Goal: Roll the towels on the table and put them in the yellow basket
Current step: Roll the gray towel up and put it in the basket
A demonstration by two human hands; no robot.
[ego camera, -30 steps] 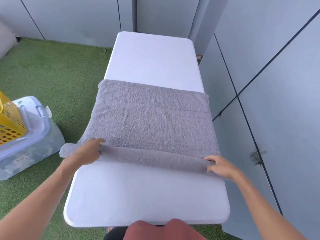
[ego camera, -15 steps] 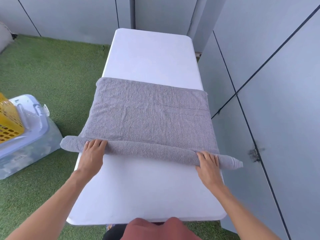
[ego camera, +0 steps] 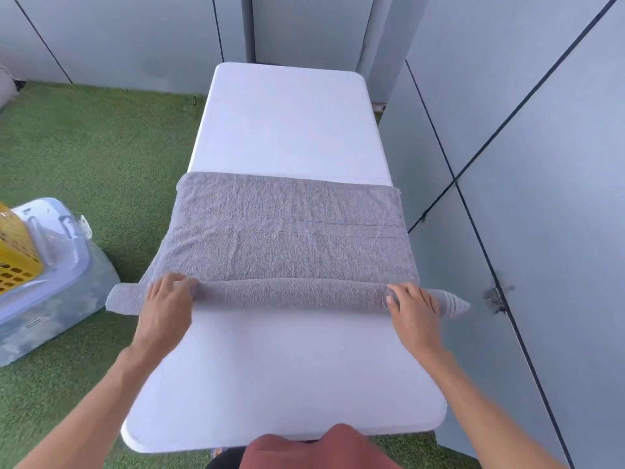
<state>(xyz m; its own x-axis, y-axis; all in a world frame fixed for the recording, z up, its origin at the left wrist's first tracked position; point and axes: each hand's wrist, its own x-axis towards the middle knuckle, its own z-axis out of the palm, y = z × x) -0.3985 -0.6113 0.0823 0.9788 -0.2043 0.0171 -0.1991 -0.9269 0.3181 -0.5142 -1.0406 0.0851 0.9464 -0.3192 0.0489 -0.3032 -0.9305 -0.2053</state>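
A grey towel (ego camera: 287,228) lies across the white table (ego camera: 287,123), its near edge wound into a roll (ego camera: 291,294) whose ends stick out past both table sides. My left hand (ego camera: 167,304) presses flat on the roll's left part, fingers straight and pointing away. On the roll's right part rests my right hand (ego camera: 411,306), fingers extended over it. The yellow basket (ego camera: 15,255) stands at the far left, cut off by the frame edge.
The basket sits on a clear plastic storage bin with a pale blue lid (ego camera: 57,265) on green artificial turf (ego camera: 84,147). Grey panel walls (ego camera: 524,164) close in on the table's right side and far end.
Both hands have pushed the roll farther away from me, so it is thicker and less flat towel remains. The fingers went from curled on the edge to laid flat.
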